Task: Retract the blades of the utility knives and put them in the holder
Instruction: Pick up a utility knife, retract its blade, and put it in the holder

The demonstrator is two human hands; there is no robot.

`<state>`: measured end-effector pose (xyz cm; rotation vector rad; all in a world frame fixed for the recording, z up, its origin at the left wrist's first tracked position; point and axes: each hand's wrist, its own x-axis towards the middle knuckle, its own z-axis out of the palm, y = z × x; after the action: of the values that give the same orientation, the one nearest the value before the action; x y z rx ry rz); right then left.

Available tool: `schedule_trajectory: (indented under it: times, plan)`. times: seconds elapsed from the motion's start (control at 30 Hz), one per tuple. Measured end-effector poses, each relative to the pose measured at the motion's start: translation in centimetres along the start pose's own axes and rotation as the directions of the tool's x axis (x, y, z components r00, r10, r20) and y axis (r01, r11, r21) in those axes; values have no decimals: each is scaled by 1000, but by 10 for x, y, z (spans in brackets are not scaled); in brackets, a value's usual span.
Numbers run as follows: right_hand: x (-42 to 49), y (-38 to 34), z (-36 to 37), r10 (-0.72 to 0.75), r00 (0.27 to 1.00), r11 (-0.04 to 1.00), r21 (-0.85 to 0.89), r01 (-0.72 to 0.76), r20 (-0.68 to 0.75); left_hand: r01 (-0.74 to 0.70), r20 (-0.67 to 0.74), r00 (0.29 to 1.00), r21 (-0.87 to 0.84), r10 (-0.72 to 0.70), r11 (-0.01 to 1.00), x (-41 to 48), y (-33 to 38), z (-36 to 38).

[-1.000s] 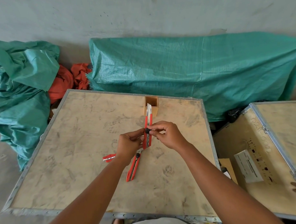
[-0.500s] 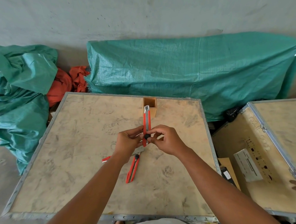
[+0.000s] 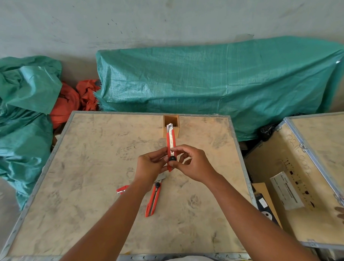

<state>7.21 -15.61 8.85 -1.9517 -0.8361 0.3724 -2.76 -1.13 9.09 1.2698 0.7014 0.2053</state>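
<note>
Right, both hands are on one orange utility knife (image 3: 171, 145), held upright above the table (image 3: 91, 191): the left hand (image 3: 151, 166) pinches the body, the right hand (image 3: 193, 164) has fingertips at the black slider knob (image 3: 172, 158). Retraction looks about done. Next comes a steady carry forward, nose down into the wooden holder (image 3: 171, 126). A second knife (image 3: 153, 199) lies on the table, a third (image 3: 122, 189) peeks out beside the left wrist.
</note>
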Motion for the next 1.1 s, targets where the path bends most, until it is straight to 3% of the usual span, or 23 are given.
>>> schedule_trajectory:
  times: [0.13,0.5,0.87,0.97,1.1]
  plan:
    - [5,4,-1,1,1000,999,-49,-2,-13,-5,19,1000,10,5,1000,4,4,2]
    - [47,10,-15,43,995,997,72,-37,-89,-24,55,998,47,21,999,34,15,8]
    - [163,23,-40,62,986,987,155,-38,-153,-80,97,993,76,73,994,149,61,21]
    - [193,38,-40,74,979,990,132,-49,-189,-103,95,992,206,85,973,189,64,16]
    - [223,63,-31,100,964,994,63,-87,-245,-165,102,986,516,131,841,229,61,8]
